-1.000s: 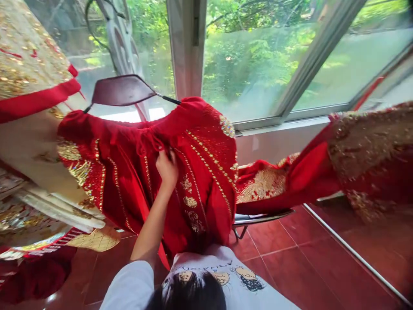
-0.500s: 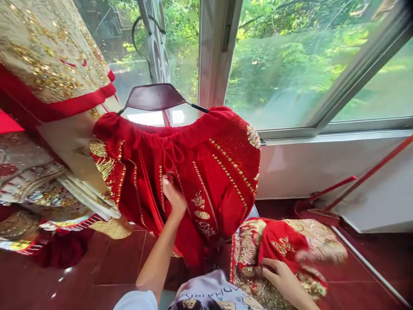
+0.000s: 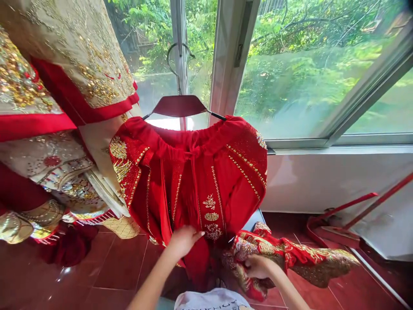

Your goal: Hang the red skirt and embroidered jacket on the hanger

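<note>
A red skirt with gold beaded lines hangs by its gathered, drawstring waistband from a dark clip hanger. My left hand is in front of the skirt's lower middle, thumb stretched out, with nothing visible in it. Whether it touches the cloth I cannot tell. Lower right, my right hand grips a red and gold embroidered garment, bunched at the hand and spreading out to the right. Its fingertips are partly hidden in the folds.
Cream and gold sequined garments with red trim hang at the left. Behind the hanger is a glass window. A red dustpan with a long handle stands at the right by the wall, on red floor tiles.
My left hand has dropped from the drawstring to lower on the skirt. My right hand has come into view with the embroidered garment and drawn it closer to the skirt. The view has shifted.
</note>
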`<act>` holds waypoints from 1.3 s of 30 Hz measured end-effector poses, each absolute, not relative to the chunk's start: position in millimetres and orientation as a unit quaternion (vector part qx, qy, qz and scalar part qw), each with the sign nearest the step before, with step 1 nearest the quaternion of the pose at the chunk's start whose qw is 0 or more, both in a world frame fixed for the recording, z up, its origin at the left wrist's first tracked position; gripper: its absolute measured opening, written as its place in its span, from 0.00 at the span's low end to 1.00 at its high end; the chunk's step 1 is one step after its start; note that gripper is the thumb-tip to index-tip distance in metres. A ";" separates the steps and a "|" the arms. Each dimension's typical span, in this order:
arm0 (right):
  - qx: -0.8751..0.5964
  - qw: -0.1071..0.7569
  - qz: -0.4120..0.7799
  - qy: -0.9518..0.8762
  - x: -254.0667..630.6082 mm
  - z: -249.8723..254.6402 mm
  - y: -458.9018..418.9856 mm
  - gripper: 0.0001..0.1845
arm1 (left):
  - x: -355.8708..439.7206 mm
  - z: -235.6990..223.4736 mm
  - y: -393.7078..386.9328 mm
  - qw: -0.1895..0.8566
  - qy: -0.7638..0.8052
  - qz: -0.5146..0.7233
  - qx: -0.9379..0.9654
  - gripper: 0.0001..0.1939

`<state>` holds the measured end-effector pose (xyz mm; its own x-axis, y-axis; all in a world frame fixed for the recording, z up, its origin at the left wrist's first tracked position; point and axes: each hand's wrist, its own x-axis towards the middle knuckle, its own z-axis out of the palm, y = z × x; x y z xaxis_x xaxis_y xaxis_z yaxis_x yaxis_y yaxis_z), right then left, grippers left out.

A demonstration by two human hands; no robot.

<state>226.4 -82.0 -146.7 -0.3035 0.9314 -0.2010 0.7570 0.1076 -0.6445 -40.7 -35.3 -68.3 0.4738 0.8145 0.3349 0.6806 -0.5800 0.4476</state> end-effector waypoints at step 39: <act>-0.211 0.315 -0.184 -0.907 230.8 71.4 86.2 0.12 | 8.2 109.4 -71.2 0.069 0.624 0.145 0.765 0.18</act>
